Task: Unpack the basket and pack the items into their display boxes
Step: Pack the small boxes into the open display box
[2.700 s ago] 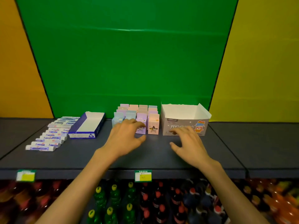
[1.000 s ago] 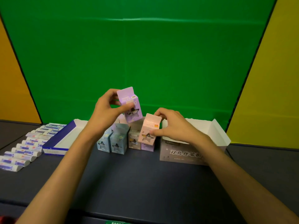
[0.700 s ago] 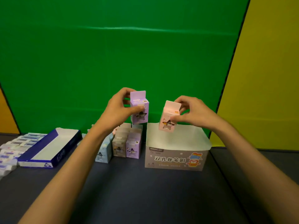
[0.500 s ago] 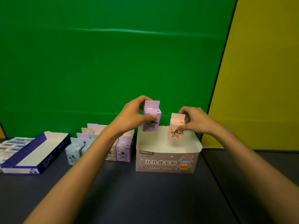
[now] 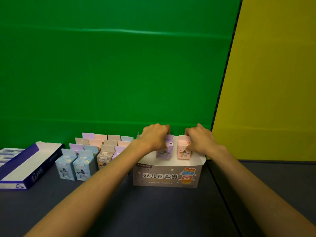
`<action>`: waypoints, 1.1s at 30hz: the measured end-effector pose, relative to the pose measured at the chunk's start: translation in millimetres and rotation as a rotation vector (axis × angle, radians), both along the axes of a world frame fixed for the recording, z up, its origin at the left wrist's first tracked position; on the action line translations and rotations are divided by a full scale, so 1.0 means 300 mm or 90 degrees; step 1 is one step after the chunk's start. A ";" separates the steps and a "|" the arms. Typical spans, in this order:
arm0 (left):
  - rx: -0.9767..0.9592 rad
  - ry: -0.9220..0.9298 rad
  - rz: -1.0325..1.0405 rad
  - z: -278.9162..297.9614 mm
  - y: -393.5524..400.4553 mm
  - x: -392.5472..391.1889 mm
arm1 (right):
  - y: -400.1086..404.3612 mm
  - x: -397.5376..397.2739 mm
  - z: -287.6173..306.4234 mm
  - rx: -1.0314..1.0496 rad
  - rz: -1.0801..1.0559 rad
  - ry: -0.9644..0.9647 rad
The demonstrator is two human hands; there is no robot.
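A grey display box (image 5: 164,176) with printed characters stands open on the dark shelf. Inside it, near the back wall, my left hand (image 5: 154,137) grips a purple sharpener box (image 5: 165,151) from above. Beside it my right hand (image 5: 199,139) grips a pink sharpener box (image 5: 183,150), also upright inside the display box. Both small boxes have a star-shaped window on the front. To the left of the display box stand several more small pastel boxes (image 5: 82,165) in rows.
A blue and white display tray (image 5: 25,165) lies at the left, with small white and blue packs (image 5: 7,153) beyond it. A green backdrop rises behind the shelf, and a yellow panel stands at the right. A seam (image 5: 220,190) splits the shelf right of the display box.
Both hands have come down from above the display box and lowered the purple and pink boxes into it, near its back wall.
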State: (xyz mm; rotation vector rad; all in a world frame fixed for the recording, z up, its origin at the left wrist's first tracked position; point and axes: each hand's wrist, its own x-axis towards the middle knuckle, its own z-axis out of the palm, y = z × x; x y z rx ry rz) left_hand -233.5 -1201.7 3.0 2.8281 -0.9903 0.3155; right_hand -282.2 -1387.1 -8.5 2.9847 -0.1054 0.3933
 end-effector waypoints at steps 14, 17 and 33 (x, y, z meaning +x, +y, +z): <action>-0.020 0.020 -0.055 -0.120 -0.121 0.076 | -0.022 0.011 -0.040 -0.042 -0.007 -0.021; -0.029 -0.007 -0.061 -0.135 -0.124 0.076 | -0.025 0.014 -0.043 -0.044 -0.006 -0.028; 0.026 -0.131 -0.040 -0.061 -0.041 0.026 | 0.013 -0.005 -0.019 -0.013 0.034 -0.085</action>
